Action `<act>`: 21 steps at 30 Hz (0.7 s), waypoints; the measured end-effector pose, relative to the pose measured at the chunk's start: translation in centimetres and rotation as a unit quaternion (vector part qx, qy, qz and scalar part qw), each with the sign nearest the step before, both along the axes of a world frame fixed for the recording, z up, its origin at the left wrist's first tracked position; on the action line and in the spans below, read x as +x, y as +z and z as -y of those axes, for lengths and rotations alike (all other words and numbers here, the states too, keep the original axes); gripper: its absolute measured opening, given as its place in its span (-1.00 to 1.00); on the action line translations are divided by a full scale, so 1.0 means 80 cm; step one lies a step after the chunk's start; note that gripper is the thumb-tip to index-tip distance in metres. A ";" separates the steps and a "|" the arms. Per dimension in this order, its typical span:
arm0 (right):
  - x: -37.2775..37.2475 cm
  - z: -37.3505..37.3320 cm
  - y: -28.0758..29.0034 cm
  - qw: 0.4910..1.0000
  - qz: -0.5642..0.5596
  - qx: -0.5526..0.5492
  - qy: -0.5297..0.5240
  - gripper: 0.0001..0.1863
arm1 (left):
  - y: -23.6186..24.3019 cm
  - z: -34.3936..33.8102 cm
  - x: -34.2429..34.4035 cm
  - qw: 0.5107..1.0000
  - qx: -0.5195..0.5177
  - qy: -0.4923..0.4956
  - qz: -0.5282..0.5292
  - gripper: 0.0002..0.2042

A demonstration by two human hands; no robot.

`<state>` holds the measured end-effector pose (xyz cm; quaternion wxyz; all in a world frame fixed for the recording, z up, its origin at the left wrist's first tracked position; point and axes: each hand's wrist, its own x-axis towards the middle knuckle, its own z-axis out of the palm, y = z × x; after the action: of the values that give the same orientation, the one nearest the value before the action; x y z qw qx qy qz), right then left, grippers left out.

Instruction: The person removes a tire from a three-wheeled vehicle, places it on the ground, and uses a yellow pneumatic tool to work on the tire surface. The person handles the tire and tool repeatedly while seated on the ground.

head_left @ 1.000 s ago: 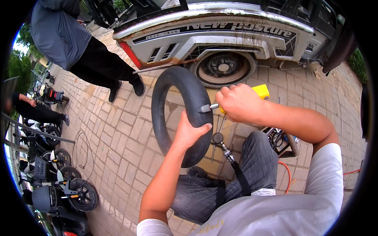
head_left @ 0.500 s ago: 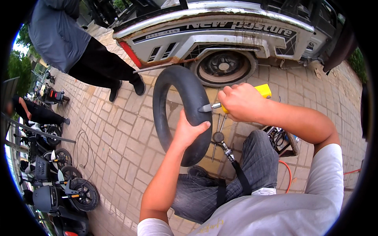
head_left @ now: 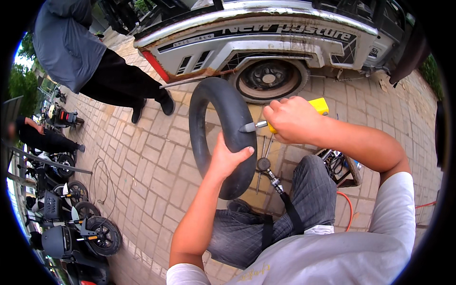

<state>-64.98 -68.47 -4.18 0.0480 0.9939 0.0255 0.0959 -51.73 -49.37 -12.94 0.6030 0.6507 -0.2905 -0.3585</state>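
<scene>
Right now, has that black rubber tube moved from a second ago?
Yes, slightly: the left edge of the black rubber tube has shifted right, toward the vehicle wheel beyond it.

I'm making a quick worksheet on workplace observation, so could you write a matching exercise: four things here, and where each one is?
1. inner tube
2. yellow hand tool
3. wheel
4. open-topped box

A. below the white side panel
B. gripped by the left hand
C. beside the right knee
D. in the right hand

Pairs: 1-B, 2-D, 3-A, 4-C
</scene>
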 end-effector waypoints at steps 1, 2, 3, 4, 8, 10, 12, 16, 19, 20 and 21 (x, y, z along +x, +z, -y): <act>0.000 -0.002 0.000 1.000 0.001 0.001 0.005 -0.79 | 0.000 0.000 0.001 1.000 0.000 -0.002 0.000 -0.21; 0.001 -0.002 0.000 1.000 0.004 -0.001 0.002 -0.79 | 0.001 0.000 0.000 1.000 0.000 -0.003 -0.011 -0.21; 0.002 -0.003 0.000 1.000 0.006 -0.002 -0.001 -0.79 | 0.005 0.000 -0.001 1.000 -0.001 -0.003 -0.021 -0.21; 0.001 -0.002 0.000 1.000 0.008 -0.003 -0.004 -0.79 | 0.007 0.000 -0.002 0.999 -0.001 -0.004 -0.032 -0.22; -0.005 0.001 -0.003 0.999 -0.015 0.006 -0.029 -0.68 | 0.008 0.002 -0.007 1.000 -0.010 -0.003 -0.008 -0.24; -0.004 -0.002 -0.004 1.000 -0.009 -0.002 -0.019 -0.69 | 0.006 0.007 -0.009 1.000 0.003 0.001 0.015 -0.26; -0.005 0.001 0.001 1.000 -0.009 -0.005 -0.025 -0.70 | 0.005 0.010 -0.011 0.999 -0.005 0.000 0.040 -0.27; -0.002 -0.001 -0.001 0.999 -0.030 -0.006 -0.019 -0.70 | -0.008 0.013 -0.008 0.998 0.008 0.020 0.062 -0.23; 0.013 -0.001 -0.008 0.999 -0.041 -0.020 -0.011 -0.64 | 0.021 0.002 -0.005 0.987 0.119 0.028 0.106 -0.25; 0.006 -0.005 -0.015 0.999 -0.037 -0.007 -0.012 -0.60 | 0.018 -0.004 -0.004 0.982 0.136 0.043 0.127 -0.22; -0.001 -0.004 -0.023 0.999 -0.033 0.001 -0.016 -0.56 | 0.013 -0.001 -0.008 0.982 0.120 0.047 0.139 -0.20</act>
<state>-65.08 -68.17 -5.99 0.0475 0.9968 0.0111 0.0627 -52.40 -49.29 -11.89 0.4907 0.7746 -0.2959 -0.2677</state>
